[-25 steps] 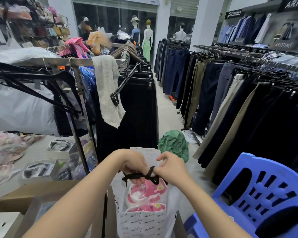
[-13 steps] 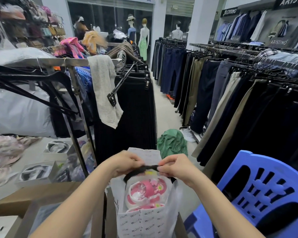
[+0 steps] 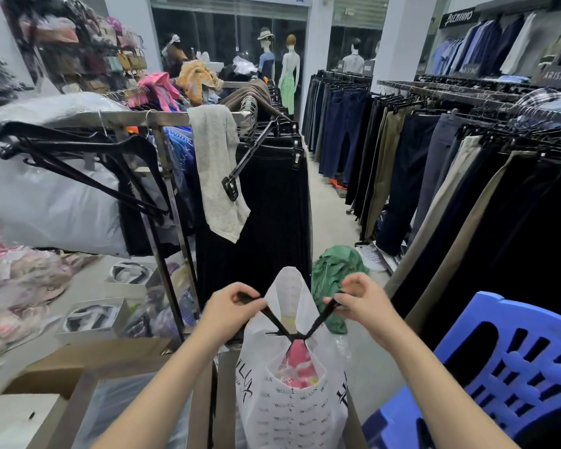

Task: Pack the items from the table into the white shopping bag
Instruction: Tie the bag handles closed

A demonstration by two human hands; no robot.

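Fingers (image 3: 247, 291) of both hands closed in pinches on a black tie (image 3: 274, 319), above the bag (image 3: 292, 413); nothing else held.

Far left of bag: table (image 3: 85, 275), carrying wrapped pinkish goods (image 3: 17, 286) and two open boxes (image 3: 89, 315) of dark bands. Whether any of this is meant for the bag cannot be told.

Just left of bag, low: brown carton (image 3: 94, 354), flaps open.

Above bag, left side: left hand (image 3: 232, 306), thumb and forefinger nipping one end of the tie. The strand runs taut down to the bag's mouth.

Bag: white, printed with small lettering, upright, mouth gathered. It stands directly before the person, between the two forearms. Pink item (image 3: 297, 361) visible inside through the handle opening. The two tie strands cross at the mouth; finished knot or first crossing only, cannot tell.

Above bag, right side: right hand (image 3: 360, 301), fingers curled round the other end of the tie, strand likewise taut.

Behind bag, to the right: green cloth (image 3: 336, 270) on the floor. Right of bag: blue chair (image 3: 515, 367).

Step in hand, by judgement: closing. The contents appear loaded and the mouth is being tied. The next move likely calls for an even outward pull on both ends to seat the crossing, then a second pass or a bow. The thin plastic at the handle should be spared any jerk that might tear it.
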